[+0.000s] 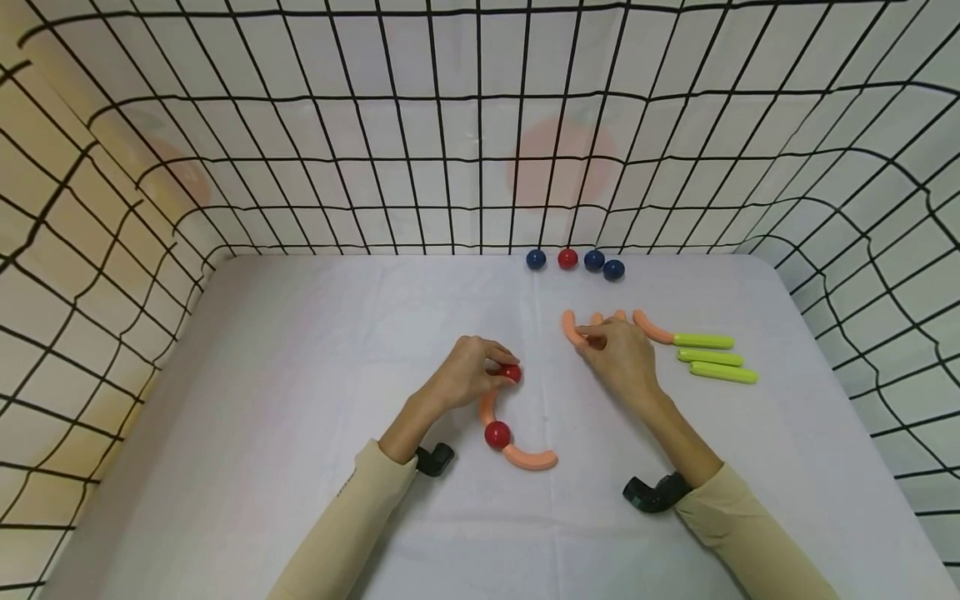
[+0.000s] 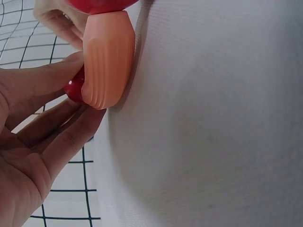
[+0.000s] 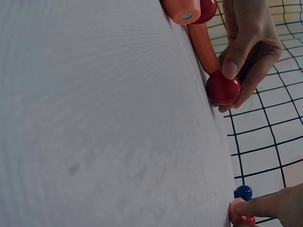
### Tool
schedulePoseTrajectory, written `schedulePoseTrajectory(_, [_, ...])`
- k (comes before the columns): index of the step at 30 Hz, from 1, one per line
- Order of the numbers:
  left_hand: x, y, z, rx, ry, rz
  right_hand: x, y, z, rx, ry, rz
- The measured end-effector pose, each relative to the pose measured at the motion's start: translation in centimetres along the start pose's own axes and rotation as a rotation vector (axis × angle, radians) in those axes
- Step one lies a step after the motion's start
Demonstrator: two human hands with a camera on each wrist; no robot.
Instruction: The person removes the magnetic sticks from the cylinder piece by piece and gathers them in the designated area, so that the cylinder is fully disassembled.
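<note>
My left hand (image 1: 467, 372) pinches a red ball (image 1: 512, 373) between thumb and fingers; the ball also shows in the right wrist view, as a red ball (image 3: 223, 90). It joins a curved orange rod (image 2: 109, 59), which leads to a second red ball (image 1: 497, 435) and another curved orange rod (image 1: 531, 459) nearer me. Farther right, my right hand (image 1: 624, 358) pinches a loose curved orange rod (image 1: 570, 328) with thumb and forefinger. Behind its knuckles, more curved orange rods (image 1: 619, 315) are partly hidden.
A curved orange rod (image 1: 652, 327) touches a straight green rod (image 1: 703, 341), with two more green rods (image 1: 723, 372) below. Along the back lie blue balls (image 1: 536, 259) and a red ball (image 1: 567, 258). Black wire mesh (image 1: 480, 158) borders the white-covered table (image 1: 300, 350) at back and sides.
</note>
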State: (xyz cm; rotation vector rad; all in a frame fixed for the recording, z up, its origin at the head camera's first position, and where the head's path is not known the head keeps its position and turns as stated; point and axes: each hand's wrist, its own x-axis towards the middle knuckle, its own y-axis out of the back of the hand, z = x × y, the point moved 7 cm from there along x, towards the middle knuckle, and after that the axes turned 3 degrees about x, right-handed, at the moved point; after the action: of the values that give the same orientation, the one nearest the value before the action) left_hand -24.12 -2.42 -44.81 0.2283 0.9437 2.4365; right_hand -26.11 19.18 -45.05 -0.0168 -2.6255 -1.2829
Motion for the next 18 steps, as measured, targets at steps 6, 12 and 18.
schedulePoseTrajectory(6, [-0.03,0.09,0.11,-0.001,0.002,0.004,-0.15,0.39,-0.21,-0.08,0.019,0.051])
schedulePoseTrajectory(12, [-0.04,0.07,0.06,0.003,0.0,0.005,-0.06,0.37,-0.15,-0.095,0.015,0.046])
schedulePoseTrajectory(18, [-0.04,0.18,0.02,-0.004,-0.018,0.025,-0.04,0.52,-0.24,-0.109,0.019,0.056])
